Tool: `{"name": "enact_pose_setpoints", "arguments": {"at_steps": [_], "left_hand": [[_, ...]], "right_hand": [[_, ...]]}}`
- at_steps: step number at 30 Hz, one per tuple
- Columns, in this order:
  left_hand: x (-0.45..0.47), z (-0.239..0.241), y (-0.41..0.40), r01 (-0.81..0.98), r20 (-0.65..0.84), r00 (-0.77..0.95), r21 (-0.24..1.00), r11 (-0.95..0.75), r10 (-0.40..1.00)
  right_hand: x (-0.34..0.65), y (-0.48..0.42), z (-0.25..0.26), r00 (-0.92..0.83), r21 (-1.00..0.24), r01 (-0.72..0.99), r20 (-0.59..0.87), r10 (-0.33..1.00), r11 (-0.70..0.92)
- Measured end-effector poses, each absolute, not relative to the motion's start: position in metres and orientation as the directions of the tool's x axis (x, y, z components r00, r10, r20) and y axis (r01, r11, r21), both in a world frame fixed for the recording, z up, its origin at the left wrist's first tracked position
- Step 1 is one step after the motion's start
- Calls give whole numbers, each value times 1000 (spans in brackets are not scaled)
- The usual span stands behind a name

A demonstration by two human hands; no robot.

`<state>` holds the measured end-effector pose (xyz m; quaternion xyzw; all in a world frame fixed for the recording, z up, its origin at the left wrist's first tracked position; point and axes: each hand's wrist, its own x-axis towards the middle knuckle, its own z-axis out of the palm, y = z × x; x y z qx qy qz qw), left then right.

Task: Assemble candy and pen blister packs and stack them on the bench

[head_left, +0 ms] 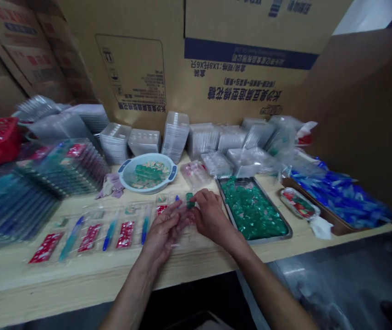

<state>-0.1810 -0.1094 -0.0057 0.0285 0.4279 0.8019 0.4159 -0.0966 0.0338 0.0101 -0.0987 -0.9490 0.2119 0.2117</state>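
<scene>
My left hand (163,231) is closed, thumb against fingers, over a clear plastic tray; what it grips is hidden. My right hand (211,213) pinches a small green wrapped piece (190,200) just above the same tray, close to the left fingertips. Left of my hands, clear trays lie in a row, holding red patterned packets (125,234) and blue pen-shaped pieces (109,235). To the right of my right hand, a metal tray (287,234) bears a heap of green wrapped pieces (251,206).
A pale blue basin (123,181) with green and beige pieces stands behind the row. Stacked clear trays (175,137) line the cardboard box (130,59). Filled trays (72,165) and a red basket (10,137) sit left; a box of blue pieces (340,195) lies right.
</scene>
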Motion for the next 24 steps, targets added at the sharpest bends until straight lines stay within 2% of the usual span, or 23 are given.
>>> {"name": "enact_pose_setpoints", "arguments": {"at_steps": [4,7,9,10,12,13,15,16,19,24], "left_hand": [[-185,-12,-104,-685,-388,-666,656,-317,638],[-186,-12,-101,-665,-384,-686,674,-320,618],[-187,-10,-100,-647,-368,-696,695,-315,617],[-187,-9,-100,-640,-363,-698,702,-311,618],[-188,-7,-101,-636,-363,-697,712,-299,619],[-188,-6,-101,-632,-361,-699,716,-297,617],[-187,-6,-101,-623,-357,-705,724,-294,613],[-186,-7,-100,-618,-355,-708,730,-293,611],[-183,-9,-98,-576,-338,-741,764,-291,580],[-183,-14,-96,-402,-229,-812,887,-229,537]], "right_hand": [[-93,36,13,-919,-315,37,361,156,948],[-91,61,8,-923,-400,-29,363,129,916],[-87,87,-1,-917,-454,72,320,238,888],[-85,99,-7,-905,-438,191,269,331,878],[-79,121,-22,-852,-303,447,141,504,842],[-75,130,-29,-833,-215,521,83,547,826],[-69,140,-44,-816,-90,574,24,577,814],[-66,143,-51,-819,-68,570,27,573,819],[-62,152,-64,-803,-150,560,146,578,815],[-61,172,-64,-687,-503,437,348,637,746]]}}
